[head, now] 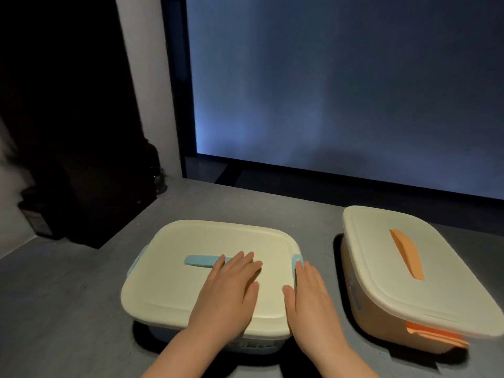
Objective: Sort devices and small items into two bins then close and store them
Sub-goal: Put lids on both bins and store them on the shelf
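The blue-handled bin [174, 290] is sitting lidded on the grey counter [68, 309], its long axis running 9 to 3 o'clock. The left hand [229, 287] is pressing flat on the lid, fingers [240, 261] straight toward 12, overlapping the handle strip. The right hand [308, 290], fingers straight, is lying along its 3 o'clock edge; the orange-handled bin [409, 282] is sitting closed at 3 o'clock.

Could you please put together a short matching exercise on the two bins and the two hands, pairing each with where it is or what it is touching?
Column one:
1. left hand
2. right hand
3. blue-handled bin
4. orange-handled bin

Column two:
A. stands on the right side of the grey surface, lid on, untouched
B. lies flat on the cream lid, fingertips over the blue strap
C. rests at the lid's right edge, fingertips by the blue side clip
D. lid on, under both hands

Pairs: 1-B, 2-C, 3-D, 4-A
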The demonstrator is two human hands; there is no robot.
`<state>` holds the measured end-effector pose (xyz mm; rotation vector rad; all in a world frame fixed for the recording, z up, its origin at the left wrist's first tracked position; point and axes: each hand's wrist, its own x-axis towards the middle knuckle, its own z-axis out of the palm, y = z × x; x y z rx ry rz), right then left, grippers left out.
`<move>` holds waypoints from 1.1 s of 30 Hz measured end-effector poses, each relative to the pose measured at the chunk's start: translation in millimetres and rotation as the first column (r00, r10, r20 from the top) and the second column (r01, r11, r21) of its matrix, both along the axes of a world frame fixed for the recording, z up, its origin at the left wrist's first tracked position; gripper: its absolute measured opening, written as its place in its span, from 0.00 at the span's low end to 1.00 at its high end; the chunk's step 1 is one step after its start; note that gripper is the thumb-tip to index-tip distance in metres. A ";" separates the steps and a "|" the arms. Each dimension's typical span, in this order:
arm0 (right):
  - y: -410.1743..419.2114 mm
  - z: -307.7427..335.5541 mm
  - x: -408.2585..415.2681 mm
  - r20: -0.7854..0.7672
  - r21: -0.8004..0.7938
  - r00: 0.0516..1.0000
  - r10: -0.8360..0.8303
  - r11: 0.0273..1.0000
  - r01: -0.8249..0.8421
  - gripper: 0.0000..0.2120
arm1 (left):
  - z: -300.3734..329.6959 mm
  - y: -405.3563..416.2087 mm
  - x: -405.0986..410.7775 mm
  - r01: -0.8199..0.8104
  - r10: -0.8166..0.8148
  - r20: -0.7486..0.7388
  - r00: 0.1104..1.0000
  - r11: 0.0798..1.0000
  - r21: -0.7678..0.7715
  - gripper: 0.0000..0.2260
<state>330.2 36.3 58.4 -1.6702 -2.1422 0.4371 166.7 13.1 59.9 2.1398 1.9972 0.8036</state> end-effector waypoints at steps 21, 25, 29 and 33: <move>24.2 -3.1 -157.5 0.264 0.000 0.769 0.583 0.797 -0.604 0.24 | -21.3 -28.6 -148.5 -0.411 0.512 0.752 0.416 0.843 -0.346 0.15; 23.9 -2.4 -156.2 0.266 0.009 0.766 0.585 0.793 -0.609 0.25 | -18.6 -29.9 -143.5 -0.490 0.488 0.749 0.448 0.835 -0.251 0.15; 23.6 -3.9 -156.7 0.254 0.013 0.770 0.585 0.794 -0.608 0.25 | -15.2 -32.6 -140.6 -0.507 0.499 0.677 0.542 0.836 -0.210 0.16; 25.7 -4.6 -156.9 0.248 0.014 0.770 0.588 0.793 -0.610 0.25 | -10.9 -33.0 -139.3 -0.529 0.517 0.565 0.642 0.833 -0.162 0.16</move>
